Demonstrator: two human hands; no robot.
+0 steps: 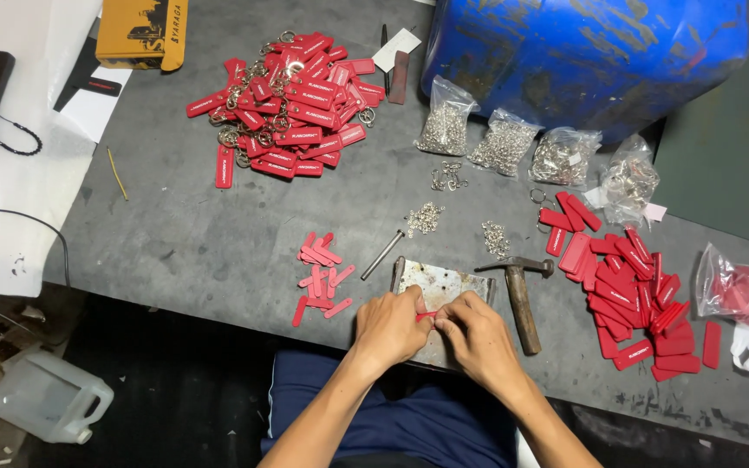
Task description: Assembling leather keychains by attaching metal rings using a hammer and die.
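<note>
My left hand (389, 327) and my right hand (476, 335) meet over a scuffed metal plate (440, 286) at the table's near edge. Both pinch one small red tag (426, 315) between their fingertips; most of it is hidden. A wooden-handled hammer (520, 295) lies just right of the plate. A thin metal rod (382, 254) lies to its upper left. Small red strips (322, 277) are scattered left of the plate. A pile of red tags (626, 290) lies to the right.
A big heap of red tags with key rings (292, 108) sits at the back left. Clear bags of metal rings and chains (503, 140) line the foot of a blue drum (591, 52). A white jug (45, 394) stands on the floor at left.
</note>
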